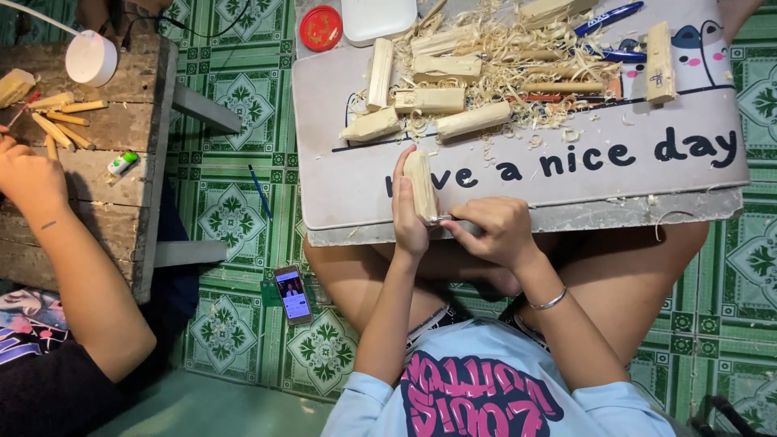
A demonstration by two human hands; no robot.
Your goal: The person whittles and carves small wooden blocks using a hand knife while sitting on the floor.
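On the near edge of a small grey lap table (647, 174), which rests across the person's bare knees, the left hand (409, 218) is wrapped around a pale block of wood (422, 184), fingers curled behind it and the thumb stretched up along its side, so that the block stands nearly upright with its rounded end pointing away from the body. Just beside it, the right hand (494, 231) is clenched around a small carving tool (443, 218), of which only a short metal tip shows, and that tip touches the lower end of the block. A thin silver bracelet (550, 300) circles the right wrist. Farther back on the table lies a heap of wood shavings (518, 57) mixed with roughly cut wooden pieces (429, 99), and two blue pens (607, 16) lie among them near the far edge. Beyond the table's far rim sit a round red lid (321, 27) and a white box (378, 18). Down on the green patterned floor tiles (235, 218), a phone (292, 294) with a lit screen lies just left of the person's knee. Well apart on the left, another person's arm (73, 267) reaches over a low wooden bench (121, 186) that carries more carved sticks (65, 121), a white round lamp (91, 57) and a small green-and-white bottle (123, 163).
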